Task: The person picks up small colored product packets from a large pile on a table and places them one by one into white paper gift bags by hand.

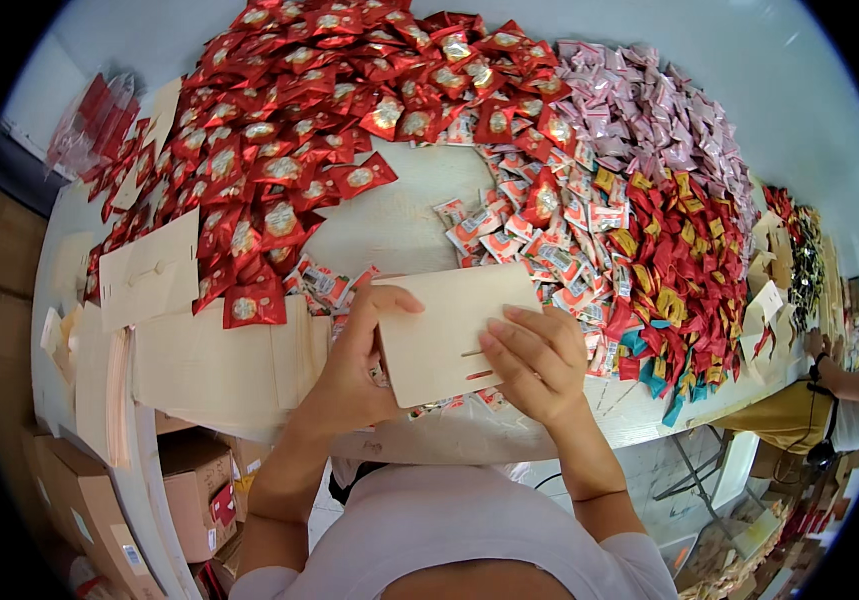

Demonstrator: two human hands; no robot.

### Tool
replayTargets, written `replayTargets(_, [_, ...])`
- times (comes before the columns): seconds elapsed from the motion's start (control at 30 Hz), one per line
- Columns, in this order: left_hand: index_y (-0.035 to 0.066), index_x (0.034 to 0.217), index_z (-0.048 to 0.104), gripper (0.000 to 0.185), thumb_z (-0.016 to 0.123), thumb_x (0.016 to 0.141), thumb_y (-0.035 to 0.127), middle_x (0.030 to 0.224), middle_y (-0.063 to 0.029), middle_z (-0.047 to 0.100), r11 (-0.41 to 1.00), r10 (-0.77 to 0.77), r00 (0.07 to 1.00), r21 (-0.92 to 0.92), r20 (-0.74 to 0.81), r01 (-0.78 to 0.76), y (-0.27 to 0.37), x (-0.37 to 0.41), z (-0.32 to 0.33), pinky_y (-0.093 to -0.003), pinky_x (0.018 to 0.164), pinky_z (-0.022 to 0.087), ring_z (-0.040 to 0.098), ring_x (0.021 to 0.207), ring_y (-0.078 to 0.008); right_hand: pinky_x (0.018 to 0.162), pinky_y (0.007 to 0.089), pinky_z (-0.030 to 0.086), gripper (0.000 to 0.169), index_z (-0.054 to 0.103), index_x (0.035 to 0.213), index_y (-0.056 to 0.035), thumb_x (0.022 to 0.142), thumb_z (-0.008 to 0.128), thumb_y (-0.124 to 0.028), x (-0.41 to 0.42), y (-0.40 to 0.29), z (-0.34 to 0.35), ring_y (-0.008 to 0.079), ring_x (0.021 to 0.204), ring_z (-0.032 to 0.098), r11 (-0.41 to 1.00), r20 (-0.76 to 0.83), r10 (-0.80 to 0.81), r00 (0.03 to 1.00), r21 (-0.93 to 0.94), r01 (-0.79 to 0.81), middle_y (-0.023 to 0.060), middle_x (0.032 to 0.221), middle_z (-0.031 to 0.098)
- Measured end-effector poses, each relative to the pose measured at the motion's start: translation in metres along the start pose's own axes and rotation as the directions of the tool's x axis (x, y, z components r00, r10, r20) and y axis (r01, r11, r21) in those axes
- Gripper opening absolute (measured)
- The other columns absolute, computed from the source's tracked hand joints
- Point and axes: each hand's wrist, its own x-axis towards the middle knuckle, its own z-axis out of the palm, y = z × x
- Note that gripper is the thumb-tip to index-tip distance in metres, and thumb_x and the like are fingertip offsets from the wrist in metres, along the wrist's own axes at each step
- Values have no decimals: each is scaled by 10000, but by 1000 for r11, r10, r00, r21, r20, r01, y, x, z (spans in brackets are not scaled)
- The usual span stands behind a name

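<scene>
Above the near edge of the table, I hold a pale, thin wooden panel (433,341) with narrow slots near its lower right side. My left hand (358,360) grips its left edge, thumb on the face and the other fingers hidden underneath. Over on the right side, the fingers of my right hand (538,356) lie flat on the face near the slots; its thumb is out of sight. Small white and red printed sachets (549,251) lie under and behind the panel. More pale wooden panels (208,360) are stacked left of my left hand.
Red foil packets (279,165) form a large heap at the back left. Pink-white zip bags (647,112) and red and yellow fabric pieces (681,270) are piled at the right. Cardboard boxes (196,495) stand below the table. Another person's arm (842,379) shows at far right.
</scene>
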Motion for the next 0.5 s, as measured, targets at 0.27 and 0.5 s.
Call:
replayTargets(0.27, [91,1142,389,733,778,524,19,1132,-77,365,991,79,997,106,24,-81,-5,-3,0,-228,605,511,546,845,-111,887,441,360,293,660,930,-89,671,711,-216,-2,-4,-4,226,961,583,992,84,89,993,79,-96,42,1018,607])
replayTargets(0.5, [95,1094,422,658,766,542,-9,1099,-55,377,999,38,999,2,2,-38,-15,-2,-3,-223,654,509,521,903,-117,925,470,347,514,591,1139,-102,739,640,-421,20,2,-21,278,1060,536,976,355,92,930,152,-154,83,1138,567])
